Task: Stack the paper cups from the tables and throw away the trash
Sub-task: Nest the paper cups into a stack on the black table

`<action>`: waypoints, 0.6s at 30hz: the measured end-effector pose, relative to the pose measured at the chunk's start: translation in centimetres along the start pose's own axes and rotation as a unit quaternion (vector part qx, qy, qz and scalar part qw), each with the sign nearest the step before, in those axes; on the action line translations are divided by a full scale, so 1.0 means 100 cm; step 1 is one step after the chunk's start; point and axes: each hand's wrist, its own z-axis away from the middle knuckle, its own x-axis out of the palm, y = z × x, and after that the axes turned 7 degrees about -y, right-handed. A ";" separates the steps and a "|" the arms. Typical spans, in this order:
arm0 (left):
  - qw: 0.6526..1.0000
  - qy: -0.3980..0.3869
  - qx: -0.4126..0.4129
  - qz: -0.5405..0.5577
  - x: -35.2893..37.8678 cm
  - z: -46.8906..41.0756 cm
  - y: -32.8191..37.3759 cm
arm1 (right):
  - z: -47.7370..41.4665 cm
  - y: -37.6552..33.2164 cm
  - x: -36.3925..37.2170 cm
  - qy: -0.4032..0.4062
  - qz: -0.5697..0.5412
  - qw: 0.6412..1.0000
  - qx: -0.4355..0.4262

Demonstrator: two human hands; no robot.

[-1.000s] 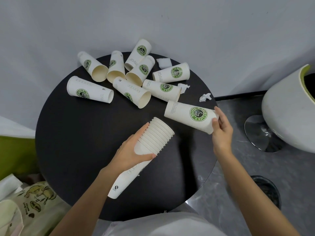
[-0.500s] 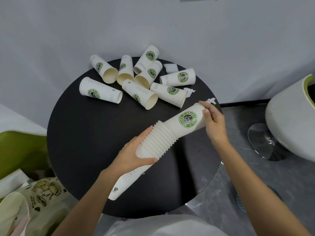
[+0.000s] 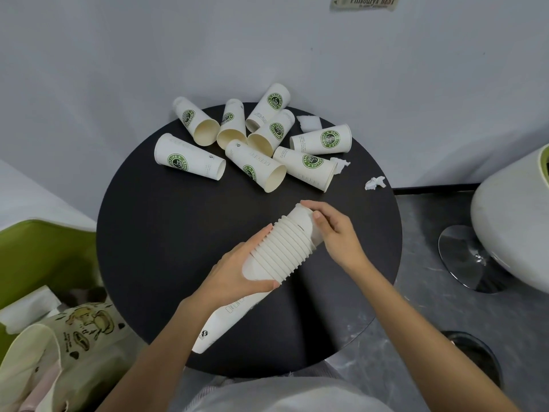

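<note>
1. The left hand point(image 3: 237, 275) curls around the middle of the cup stack point(image 3: 282, 248), holding it slanted above the black surface point(image 3: 154, 233).
2. The right hand point(image 3: 335, 233) grips the base of the topmost cup point(image 3: 303, 226), nested at the stack's far end.
3. Beyond both hands lie loose cups point(image 3: 306, 166) and crumpled paper scraps point(image 3: 375, 183).

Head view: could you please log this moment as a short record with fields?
stack: nested cups, held tilted above the table
left hand: grips the stack's lower part
right hand: holds the top cup, nested in the stack
loose cups: eight, on their sides at the table's far side
scraps: three paper bits near the loose cups
</note>
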 end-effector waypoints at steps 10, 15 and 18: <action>1.000 0.005 0.004 0.025 -0.004 -0.002 -0.003 | -0.002 -0.008 0.017 -0.014 -0.023 1.000 0.011; 0.998 -0.004 0.018 0.054 -0.006 -0.007 -0.003 | -0.006 -0.008 0.028 0.003 -0.031 0.999 0.015; 0.998 -0.003 0.011 0.055 -0.007 -0.011 -0.002 | -0.015 -0.007 0.024 -0.019 -0.019 0.999 0.027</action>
